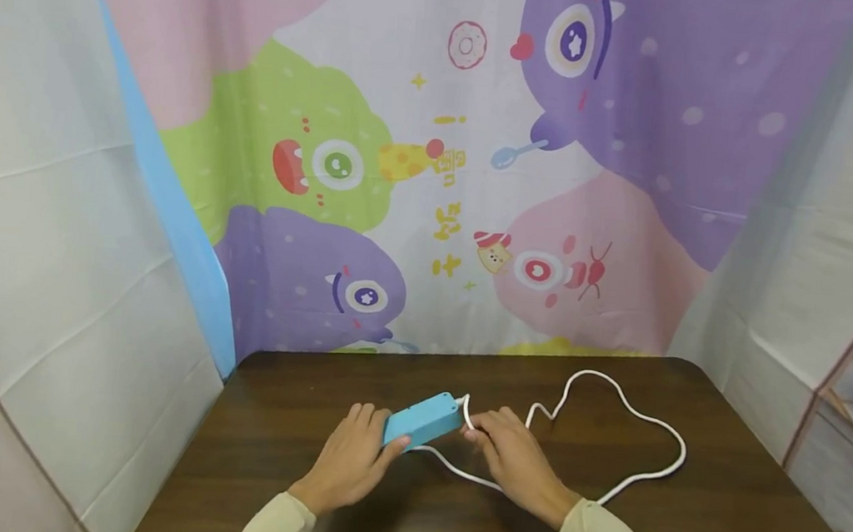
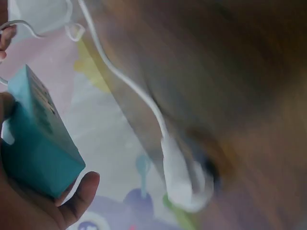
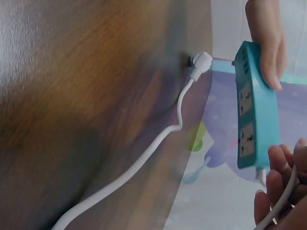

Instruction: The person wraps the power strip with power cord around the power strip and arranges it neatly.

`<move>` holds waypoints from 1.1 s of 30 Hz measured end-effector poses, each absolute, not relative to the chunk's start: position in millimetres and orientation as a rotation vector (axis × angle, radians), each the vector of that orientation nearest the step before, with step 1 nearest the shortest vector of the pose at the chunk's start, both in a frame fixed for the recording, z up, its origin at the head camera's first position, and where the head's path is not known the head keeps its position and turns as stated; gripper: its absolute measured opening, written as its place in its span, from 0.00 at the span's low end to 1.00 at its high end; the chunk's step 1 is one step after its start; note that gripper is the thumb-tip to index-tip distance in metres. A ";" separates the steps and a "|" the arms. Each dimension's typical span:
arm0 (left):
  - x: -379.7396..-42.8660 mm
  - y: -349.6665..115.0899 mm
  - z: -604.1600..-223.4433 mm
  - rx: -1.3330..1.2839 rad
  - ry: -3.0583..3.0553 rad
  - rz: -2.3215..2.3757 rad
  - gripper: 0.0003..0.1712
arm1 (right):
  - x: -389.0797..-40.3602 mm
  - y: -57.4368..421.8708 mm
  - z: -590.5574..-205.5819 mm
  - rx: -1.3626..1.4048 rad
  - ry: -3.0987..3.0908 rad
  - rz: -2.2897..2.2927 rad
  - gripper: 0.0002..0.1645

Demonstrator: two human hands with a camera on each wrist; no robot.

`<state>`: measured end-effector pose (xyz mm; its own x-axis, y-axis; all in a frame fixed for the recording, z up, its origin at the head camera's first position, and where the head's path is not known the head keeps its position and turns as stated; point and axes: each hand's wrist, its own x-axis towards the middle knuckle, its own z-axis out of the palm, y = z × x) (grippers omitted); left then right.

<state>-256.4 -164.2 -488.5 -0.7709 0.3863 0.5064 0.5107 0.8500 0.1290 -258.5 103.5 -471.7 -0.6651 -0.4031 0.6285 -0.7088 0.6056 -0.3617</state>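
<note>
My left hand [image 1: 348,459] grips a light-blue power strip [image 1: 425,421] by its left end, holding it tilted above the table with the far end raised. In the right wrist view its face carries several sockets [image 3: 246,139]. A white cord [image 1: 658,423] comes out of the strip's right end. Close to that end, my right hand [image 1: 520,461] holds the cord between curled fingers. The cord's white plug [image 2: 182,187] lies on the table in the left wrist view; in the head view it is hidden behind the strip and left hand.
The dark wooden table [image 1: 259,478] has rounded far corners. The cord loops across its right side and passes under the right forearm. Behind the table hangs a curtain [image 1: 430,216] with cartoon monsters, and pale drapes [image 1: 67,146] stand at both sides.
</note>
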 end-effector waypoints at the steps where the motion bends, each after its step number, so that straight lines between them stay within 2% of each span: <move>1: -255.2 -161.9 -488.7 -0.628 -2.606 -0.444 0.32 | -257.5 102.5 -471.5 0.892 -2.331 0.827 0.03; 9: -257.5 -156.0 -487.5 -0.318 -2.773 -1.206 0.35 | -250.2 96.5 -475.7 0.962 -2.316 0.794 0.04; 18: -254.6 -158.0 -485.2 -0.211 -2.690 -2.090 0.42 | -252.0 97.3 -482.6 1.008 -2.296 0.668 0.12; 23: -250.0 -161.8 -484.9 -0.296 -2.697 -2.251 0.40 | -254.6 101.9 -485.7 1.093 -2.280 0.634 0.12; 26: -248.5 -167.1 -485.2 -0.392 -2.742 -2.259 0.37 | -256.8 106.2 -486.9 1.218 -2.289 0.615 0.07; 30: -248.1 -173.7 -484.5 -0.595 -2.807 -2.229 0.32 | -260.6 112.7 -487.1 1.424 -2.308 0.583 0.03; 33: -247.3 -176.1 -482.3 -0.797 -2.863 -2.118 0.27 | -263.8 117.0 -485.6 1.526 -2.314 0.519 0.06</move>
